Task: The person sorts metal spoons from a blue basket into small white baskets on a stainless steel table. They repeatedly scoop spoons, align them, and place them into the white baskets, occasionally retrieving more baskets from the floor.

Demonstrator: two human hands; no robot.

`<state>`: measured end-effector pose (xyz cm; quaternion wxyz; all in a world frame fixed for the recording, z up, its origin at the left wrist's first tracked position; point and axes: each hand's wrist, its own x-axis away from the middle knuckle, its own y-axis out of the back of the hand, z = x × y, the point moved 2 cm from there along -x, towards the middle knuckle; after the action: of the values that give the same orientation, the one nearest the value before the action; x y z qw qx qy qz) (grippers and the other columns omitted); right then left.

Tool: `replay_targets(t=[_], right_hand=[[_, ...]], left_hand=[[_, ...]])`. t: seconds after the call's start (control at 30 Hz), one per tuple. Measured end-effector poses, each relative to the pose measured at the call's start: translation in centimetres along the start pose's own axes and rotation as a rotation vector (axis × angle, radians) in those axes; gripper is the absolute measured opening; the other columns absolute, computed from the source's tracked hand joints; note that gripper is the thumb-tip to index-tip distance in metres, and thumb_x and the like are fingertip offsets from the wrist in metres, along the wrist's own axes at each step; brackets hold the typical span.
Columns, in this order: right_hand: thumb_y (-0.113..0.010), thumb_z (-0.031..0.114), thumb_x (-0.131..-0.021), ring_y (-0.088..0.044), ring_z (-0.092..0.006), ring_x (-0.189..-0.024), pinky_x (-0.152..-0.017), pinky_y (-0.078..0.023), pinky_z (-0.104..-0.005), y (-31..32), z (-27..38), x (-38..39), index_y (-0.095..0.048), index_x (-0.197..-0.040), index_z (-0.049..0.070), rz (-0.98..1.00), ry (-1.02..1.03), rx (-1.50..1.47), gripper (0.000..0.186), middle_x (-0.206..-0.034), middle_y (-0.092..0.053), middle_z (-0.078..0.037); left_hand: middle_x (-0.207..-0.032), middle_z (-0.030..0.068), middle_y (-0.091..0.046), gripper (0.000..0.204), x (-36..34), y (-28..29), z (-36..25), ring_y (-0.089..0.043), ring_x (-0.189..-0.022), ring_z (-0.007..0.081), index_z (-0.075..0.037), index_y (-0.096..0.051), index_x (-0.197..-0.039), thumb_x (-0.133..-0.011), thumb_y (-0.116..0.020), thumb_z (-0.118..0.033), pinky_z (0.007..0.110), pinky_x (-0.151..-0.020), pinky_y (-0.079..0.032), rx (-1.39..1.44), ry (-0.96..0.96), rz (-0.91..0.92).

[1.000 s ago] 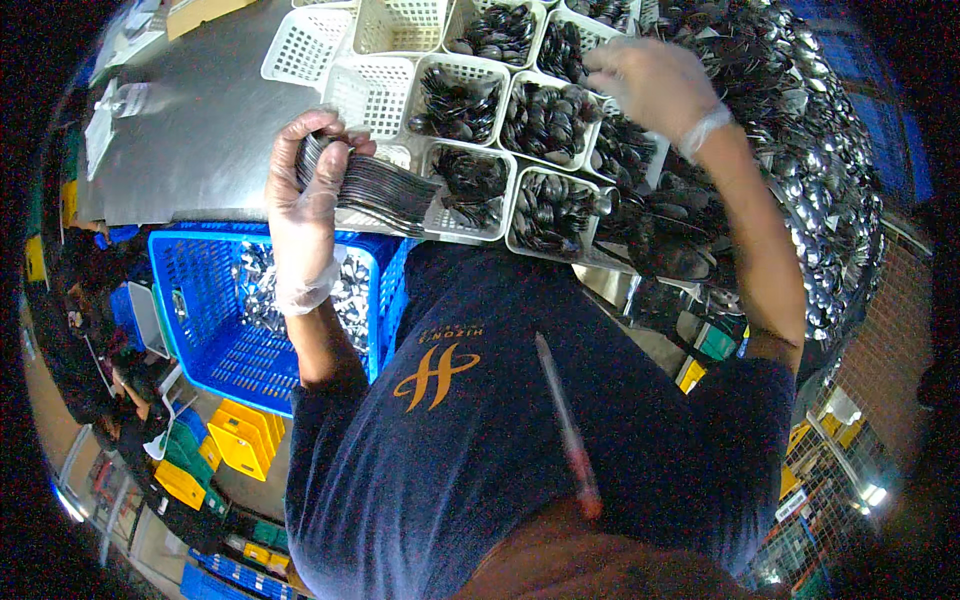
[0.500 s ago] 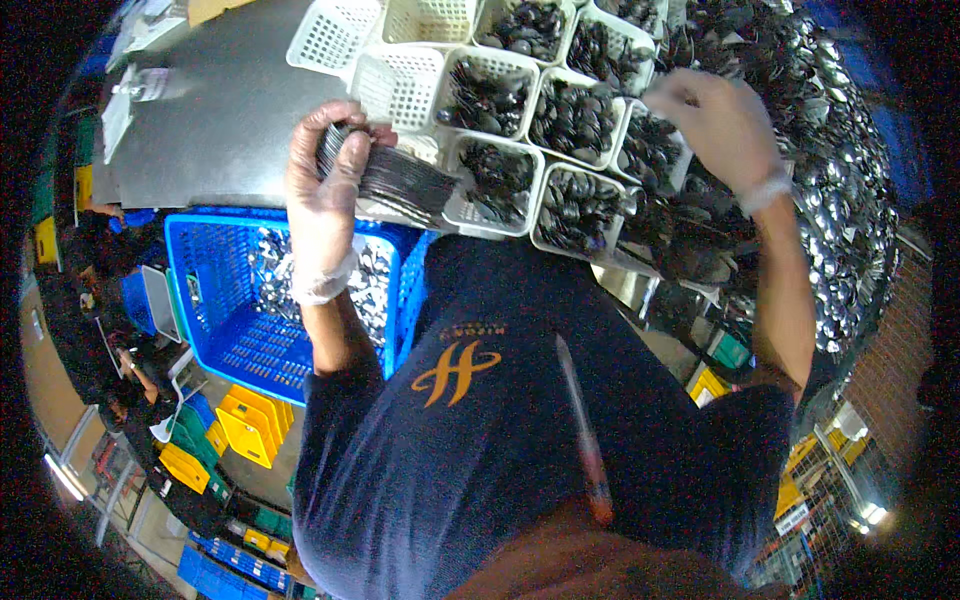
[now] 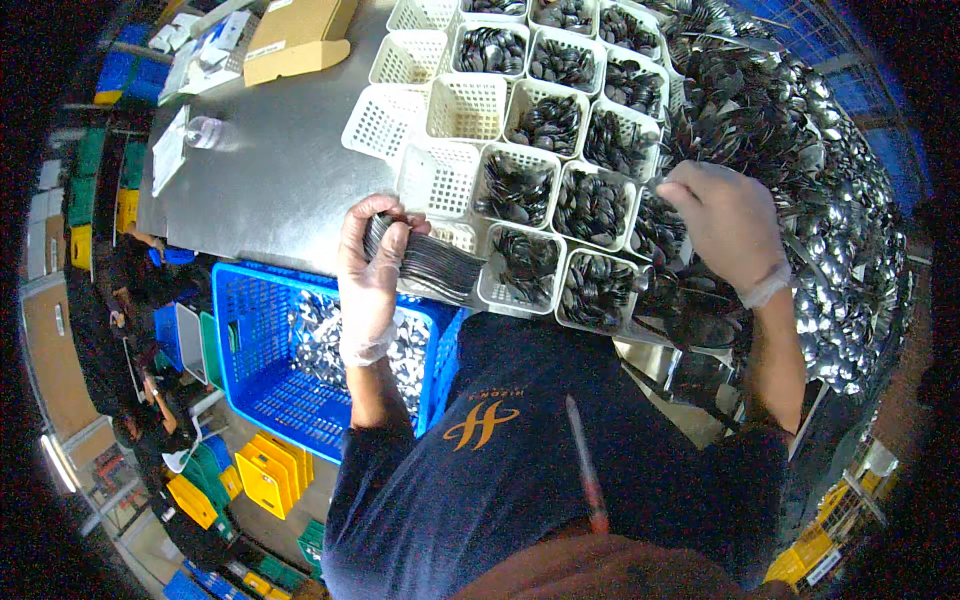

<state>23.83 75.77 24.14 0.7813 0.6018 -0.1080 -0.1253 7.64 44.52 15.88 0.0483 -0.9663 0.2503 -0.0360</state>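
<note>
My gloved left hand (image 3: 368, 285) is wrapped round one end of a neat stack of dark spoons (image 3: 440, 268). The stack's handles fan out to the right, low over the near white baskets. My gloved right hand (image 3: 728, 228) hovers over the right edge of the basket rows, beside a large loose heap of spoons (image 3: 830, 200). Its fingers are curled with the tips pressed together; whatever may be between them is too small to make out. Near both hands stand white perforated baskets (image 3: 486, 288), several of them filled with upright dark spoons.
The baskets stand in rows on a grey metal table (image 3: 270, 150). Below its front edge, at the left, is a blue crate (image 3: 240, 372) with small silvery-white pieces. A cardboard box (image 3: 298, 38) lies at the far left. Yellow crates (image 3: 266, 478) stand on the floor.
The view has tilted, so table, baskets and hands now appear lower and more far baskets show. My left hand keeps the stack; my right hand remains near the same baskets.
</note>
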Motion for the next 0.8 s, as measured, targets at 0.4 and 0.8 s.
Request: replay_targets(t=[0.4,0.8], right_hand=[[-0.065,0.032,-0.095,-0.069,-0.0390,-0.078,-0.070,-0.053,-0.0498,-0.8,-1.4,0.5,-0.068,-0.084,0.009,0.125,0.075,0.090,0.026,-0.080,-0.069,-0.015],[-0.064,0.041,-0.096,-0.072,-0.0375,-0.086,-0.074,-0.056,-0.0500,-6.6,0.2,-1.3,-0.071,-0.095,0.005,0.286,0.063,0.131,0.037,-0.089,-0.073,-0.017]], left_hand=[[-0.106,0.0039,-0.061,0.019,0.1,-0.1,0.2,-0.066,-0.097,0.0158,-0.005,-0.058,-0.122,-0.103,-0.061,-0.005,0.031,-0.092,-0.053,-0.096,-0.013,0.030],[-0.108,0.0027,-0.061,0.020,0.2,-1.6,-0.2,-0.065,-0.100,0.0153,-0.006,-0.058,-0.122,-0.103,-0.059,-0.003,0.031,-0.093,-0.053,0.034,0.028,0.045]])
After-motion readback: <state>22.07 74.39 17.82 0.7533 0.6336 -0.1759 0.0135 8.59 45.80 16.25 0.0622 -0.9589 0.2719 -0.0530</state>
